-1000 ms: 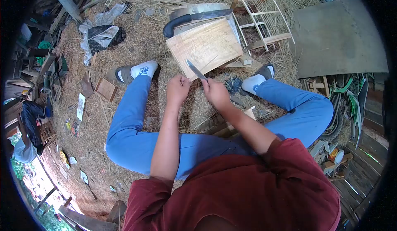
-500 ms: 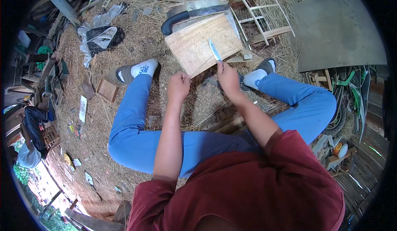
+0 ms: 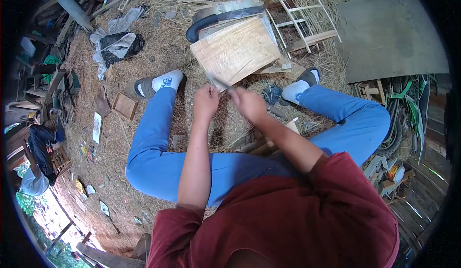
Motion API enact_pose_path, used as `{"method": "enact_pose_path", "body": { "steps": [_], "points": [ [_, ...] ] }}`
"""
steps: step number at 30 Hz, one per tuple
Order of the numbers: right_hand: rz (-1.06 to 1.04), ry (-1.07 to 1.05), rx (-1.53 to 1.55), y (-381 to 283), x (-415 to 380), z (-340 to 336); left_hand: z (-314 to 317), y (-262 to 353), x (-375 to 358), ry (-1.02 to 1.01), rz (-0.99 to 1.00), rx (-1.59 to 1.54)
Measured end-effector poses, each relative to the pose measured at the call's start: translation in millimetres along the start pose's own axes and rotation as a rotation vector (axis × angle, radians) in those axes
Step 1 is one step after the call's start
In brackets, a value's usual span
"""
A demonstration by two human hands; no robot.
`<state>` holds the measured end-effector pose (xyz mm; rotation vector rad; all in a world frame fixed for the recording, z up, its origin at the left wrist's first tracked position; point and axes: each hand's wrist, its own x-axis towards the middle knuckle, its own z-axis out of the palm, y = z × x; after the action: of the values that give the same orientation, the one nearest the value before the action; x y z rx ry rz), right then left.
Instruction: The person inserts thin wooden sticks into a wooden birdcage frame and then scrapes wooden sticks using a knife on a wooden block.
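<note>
My right hand [image 3: 247, 104] is wrapped round the handle of a knife [image 3: 218, 82], whose blade points up and left past the near corner of a wooden board [image 3: 237, 47]. Close beside it, my left hand [image 3: 205, 101] is closed in a pinch just below the blade. Whatever its fingers hold is too small to make out. Thin slivers of wood lie on the board. Behind the board rests a large blade with a black handle [image 3: 194, 30].
A slatted wooden frame [image 3: 307, 23] stands beyond the board on the right, near a large flat sheet [image 3: 391, 37]. A small wooden tray [image 3: 125, 106] and a plastic bag [image 3: 115, 45] lie left. Another person [image 3: 36, 167] sits at the far left.
My right hand has moved left and slightly down, bringing the knife from over the board to beside my left hand. The thin strip seen earlier between my hands no longer shows clearly.
</note>
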<state>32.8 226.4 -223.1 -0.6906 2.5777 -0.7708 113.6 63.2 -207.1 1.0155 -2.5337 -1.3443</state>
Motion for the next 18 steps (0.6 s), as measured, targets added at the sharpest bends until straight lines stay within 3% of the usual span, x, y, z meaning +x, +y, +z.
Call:
{"method": "enact_pose_path", "body": {
  "steps": [5,8,11,12,16,18],
  "points": [
    [0.275,0.116,0.141,20,31,-26,1,-3,0,-0.025,-0.019,-0.011],
    [0.117,-0.004,0.011,3,2,-5,-1,1,1,-0.034,-0.065,-0.016],
    [0.069,0.042,-0.061,20,20,-22,2,-5,2,-0.034,-0.048,-0.072],
    [0.151,0.151,0.123,24,30,-33,2,-5,2,-0.030,-0.041,-0.062],
    [0.209,0.210,0.132,25,23,-17,1,-3,1,-0.039,-0.059,-0.016],
    [0.055,0.064,0.025,12,5,-10,-1,2,2,-0.033,-0.049,-0.022]
  ]
}}
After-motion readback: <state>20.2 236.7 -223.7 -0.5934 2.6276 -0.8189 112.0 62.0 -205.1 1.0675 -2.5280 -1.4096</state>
